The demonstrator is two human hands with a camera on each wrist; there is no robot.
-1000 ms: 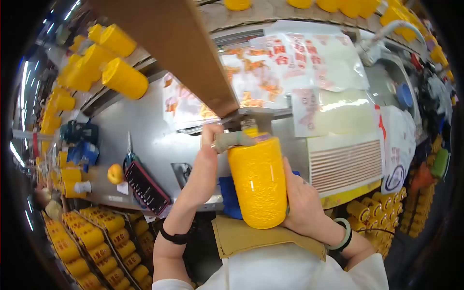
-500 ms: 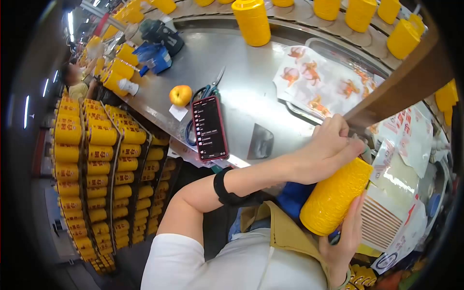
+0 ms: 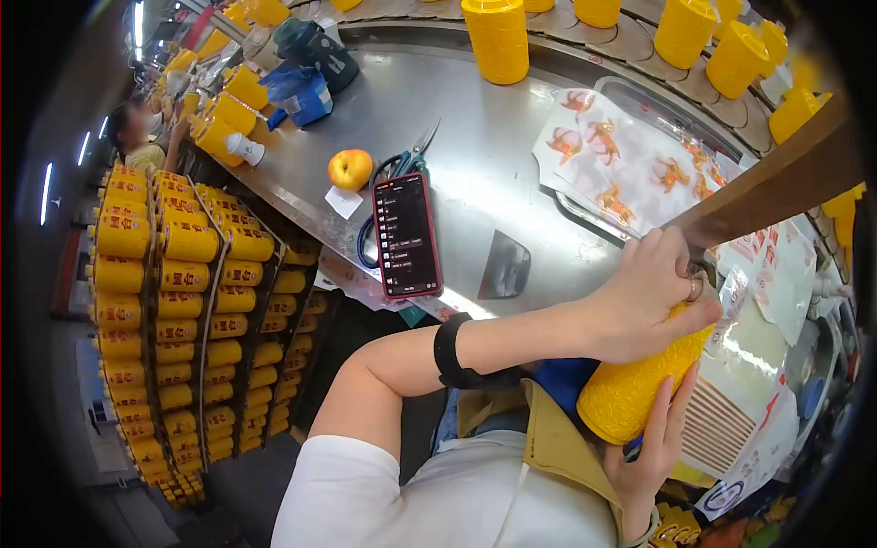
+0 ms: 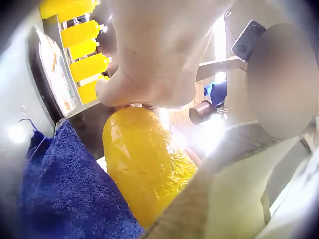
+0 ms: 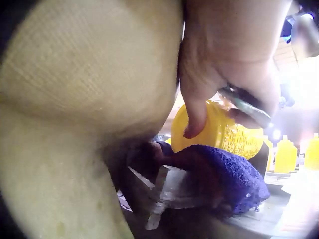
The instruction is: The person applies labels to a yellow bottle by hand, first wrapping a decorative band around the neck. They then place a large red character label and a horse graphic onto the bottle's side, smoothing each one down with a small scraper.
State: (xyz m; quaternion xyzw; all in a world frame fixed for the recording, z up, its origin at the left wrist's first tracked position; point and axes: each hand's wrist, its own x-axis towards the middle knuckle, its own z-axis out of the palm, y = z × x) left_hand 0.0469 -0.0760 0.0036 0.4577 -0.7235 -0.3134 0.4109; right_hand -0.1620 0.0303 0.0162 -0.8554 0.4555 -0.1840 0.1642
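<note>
A yellow bottle (image 3: 626, 397) with a raised pattern lies tilted across my front, its neck end toward the wooden bar (image 3: 776, 178). My left hand (image 3: 650, 297) grips the neck end with curled fingers, hiding the neck; a ring-like band shows on one finger. Lower down, the long fingers of my right hand (image 3: 653, 447) lie along the bottle's side. The right wrist view shows that thumb over the base and a greenish, shiny strip (image 5: 245, 107) in the palm, its kind unclear. A blue cloth (image 4: 75, 184) sits beside the bottle.
On the metal table are a phone (image 3: 406, 236), scissors (image 3: 422, 146), a peach-like fruit (image 3: 350, 169) and a tray of printed sheets (image 3: 594, 151). Yellow bottles (image 3: 496, 41) line the back. Stacked yellow bottles (image 3: 183, 301) stand at left; a person (image 3: 142, 146) is behind them.
My view has swung left, so the bottle and hands appear farther right. The left hand has slid over the bottle's neck end, covering it. The right hand stays along the side.
</note>
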